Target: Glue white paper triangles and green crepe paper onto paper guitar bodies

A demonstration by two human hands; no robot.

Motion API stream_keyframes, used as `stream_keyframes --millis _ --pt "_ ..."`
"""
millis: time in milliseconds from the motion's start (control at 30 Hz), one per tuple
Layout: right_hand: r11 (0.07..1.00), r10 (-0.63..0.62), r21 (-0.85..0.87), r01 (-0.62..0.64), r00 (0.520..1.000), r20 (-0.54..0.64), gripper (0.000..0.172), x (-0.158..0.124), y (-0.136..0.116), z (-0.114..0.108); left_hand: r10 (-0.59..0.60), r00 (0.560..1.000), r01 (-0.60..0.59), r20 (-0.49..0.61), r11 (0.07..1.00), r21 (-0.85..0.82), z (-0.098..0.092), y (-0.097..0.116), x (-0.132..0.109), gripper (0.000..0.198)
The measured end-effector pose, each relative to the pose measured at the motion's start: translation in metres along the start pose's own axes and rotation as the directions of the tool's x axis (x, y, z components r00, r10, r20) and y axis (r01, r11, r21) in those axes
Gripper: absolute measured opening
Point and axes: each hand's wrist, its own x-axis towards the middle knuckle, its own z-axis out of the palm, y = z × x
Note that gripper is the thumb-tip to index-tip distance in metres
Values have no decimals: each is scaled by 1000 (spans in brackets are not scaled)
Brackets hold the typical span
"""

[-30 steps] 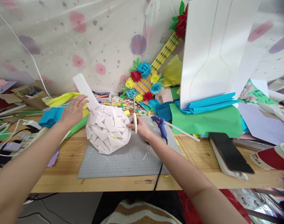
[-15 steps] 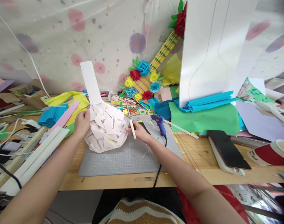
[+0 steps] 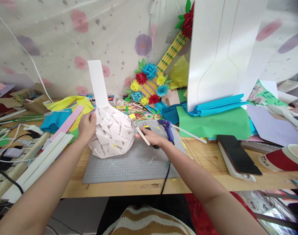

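Observation:
A white guitar-shaped piece (image 3: 114, 133), its round body covered in overlapping angular paper scraps, is tilted up over the grey cutting mat (image 3: 107, 173). Its plain white neck (image 3: 99, 83) points upward. My left hand (image 3: 87, 126) is closed on the body's left edge, fingers partly hidden behind it. At the right edge, my right hand (image 3: 149, 136) holds a slim cream-handled tool (image 3: 142, 135) with a metal tip pointing up-left toward the paper scraps. Its exact kind is unclear. Behind that hand lies a black-and-yellow tool (image 3: 147, 127), partly covered.
A blue glue gun (image 3: 166, 127) with a glue stick lies on the mat's right side. Farther right are a phone (image 3: 238, 155) and a paper cup (image 3: 285, 158). A flower-trimmed yellow guitar (image 3: 172, 52) and a white outlined board (image 3: 212, 65) stand behind. Power strips (image 3: 19, 153) lie left.
The cream-handled tool has tilted further left at its tip, and my right hand has shifted slightly right. The white guitar's neck has swung a little to the right and stands more upright.

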Motion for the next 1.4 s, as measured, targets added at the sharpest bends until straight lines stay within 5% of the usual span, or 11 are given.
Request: stream_keyframes --millis 100,700,1400 --pt "999 26 -29 -24 998 57 44 -1 -3 0 14 1000 -14 27 1000 14 -1 -2 1 28" --pt "898 95 -428 -98 995 -28 56 -2 -3 15 -3 998 2 59 1000 23 -5 -2 5 23" --pt "899 29 -436 -24 1000 4 53 0 -10 -6 183 979 -182 92 983 -24 -15 1 17 23"
